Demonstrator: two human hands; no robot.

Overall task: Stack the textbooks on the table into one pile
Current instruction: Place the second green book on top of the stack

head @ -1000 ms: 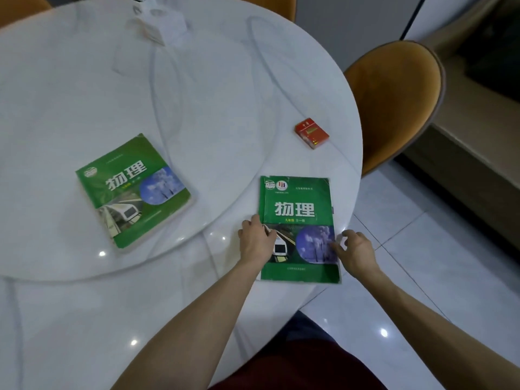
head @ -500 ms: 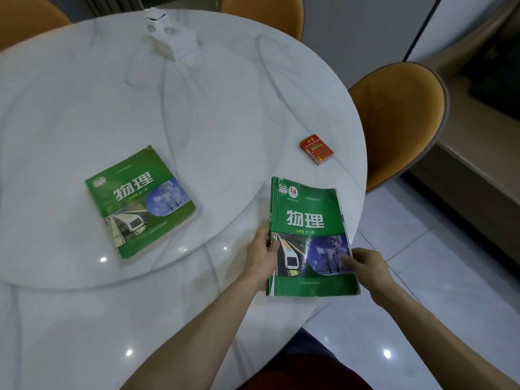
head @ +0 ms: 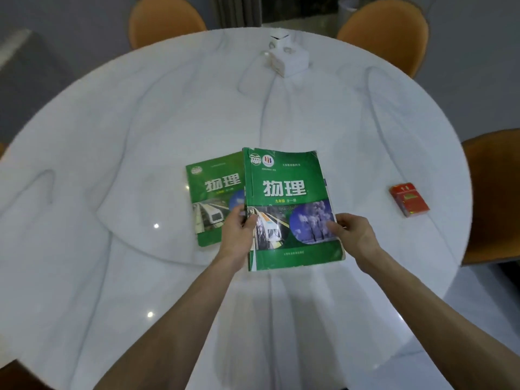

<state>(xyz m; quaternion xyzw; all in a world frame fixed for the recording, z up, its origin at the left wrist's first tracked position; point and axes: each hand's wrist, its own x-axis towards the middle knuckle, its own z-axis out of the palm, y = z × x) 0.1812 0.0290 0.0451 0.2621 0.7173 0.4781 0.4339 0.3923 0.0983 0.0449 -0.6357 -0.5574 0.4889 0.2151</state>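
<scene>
Two green physics textbooks with white lettering and a train picture are in view. One green textbook [head: 215, 190] lies flat on the raised glass turntable near the middle of the white marble table [head: 112, 164]. The second textbook [head: 289, 204] is lifted off the table, and its left part overlaps the lying book's right edge. My left hand [head: 237, 232] grips its left edge near the spine. On the opposite edge, my right hand [head: 353, 233] holds it with the thumb on the cover.
A red cigarette pack [head: 409, 199] lies to the right on the table. A white tissue box [head: 287, 56] stands at the far side. Orange chairs [head: 384, 29] ring the table, one [head: 495, 192] close at the right edge.
Both hands took hold of the near textbook, lifted it from the table's right edge and carried it left, over the other book's right edge. The view swung round to centre the table.
</scene>
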